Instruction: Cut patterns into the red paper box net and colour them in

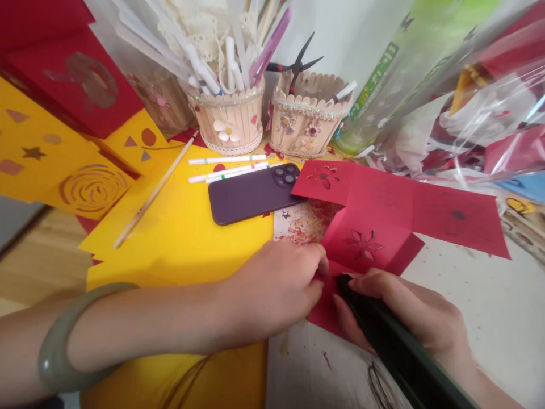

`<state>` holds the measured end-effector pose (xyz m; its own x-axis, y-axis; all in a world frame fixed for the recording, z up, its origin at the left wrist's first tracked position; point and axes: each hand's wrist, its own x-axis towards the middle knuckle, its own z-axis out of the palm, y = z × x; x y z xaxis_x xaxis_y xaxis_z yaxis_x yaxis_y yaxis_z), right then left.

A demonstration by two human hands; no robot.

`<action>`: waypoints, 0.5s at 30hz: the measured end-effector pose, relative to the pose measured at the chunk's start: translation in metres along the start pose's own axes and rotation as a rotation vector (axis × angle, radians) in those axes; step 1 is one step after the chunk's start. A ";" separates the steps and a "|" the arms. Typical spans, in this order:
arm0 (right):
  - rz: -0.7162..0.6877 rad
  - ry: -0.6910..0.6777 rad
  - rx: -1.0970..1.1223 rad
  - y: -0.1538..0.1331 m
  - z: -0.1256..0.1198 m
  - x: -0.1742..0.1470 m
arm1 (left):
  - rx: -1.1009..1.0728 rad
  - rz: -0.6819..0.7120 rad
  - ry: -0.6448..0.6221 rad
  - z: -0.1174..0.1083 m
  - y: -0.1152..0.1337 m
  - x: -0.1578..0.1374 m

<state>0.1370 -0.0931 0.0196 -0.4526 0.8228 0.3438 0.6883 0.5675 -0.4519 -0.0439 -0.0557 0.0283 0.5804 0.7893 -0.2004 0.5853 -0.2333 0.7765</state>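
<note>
A red card point(380, 190) with cut-out flower shapes lies folded in several panels in front of me. My left hand point(283, 287) is closed at the left edge of its nearest panel, fingers curled and touching the card. In my right hand point(409, 307) is a long dark green tool point(394, 346), wrapped by the fingers. Its black tip end sits on the near red panel, close to my left fingertips. What kind of tool it is, I cannot make out. A green bangle point(63, 346) circles my left wrist.
Yellow card point(170, 227) covers the left side, bearing a phone point(255, 196), several white sticks and a wooden stick point(155, 193). Behind stand a pen holder point(227, 122) and a holder with pliers point(310, 116). Decorated boxes point(76, 96) rise at left; plastic-wrapped scraps point(481, 119) lie at right.
</note>
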 end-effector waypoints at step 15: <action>-0.015 -0.025 0.048 0.002 0.001 -0.005 | 0.022 0.018 0.008 -0.001 0.000 0.001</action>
<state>0.1398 -0.0962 0.0161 -0.4772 0.8142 0.3307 0.6534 0.5804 -0.4861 -0.0442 -0.0540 0.0287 0.5861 0.7896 -0.1817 0.5871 -0.2593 0.7668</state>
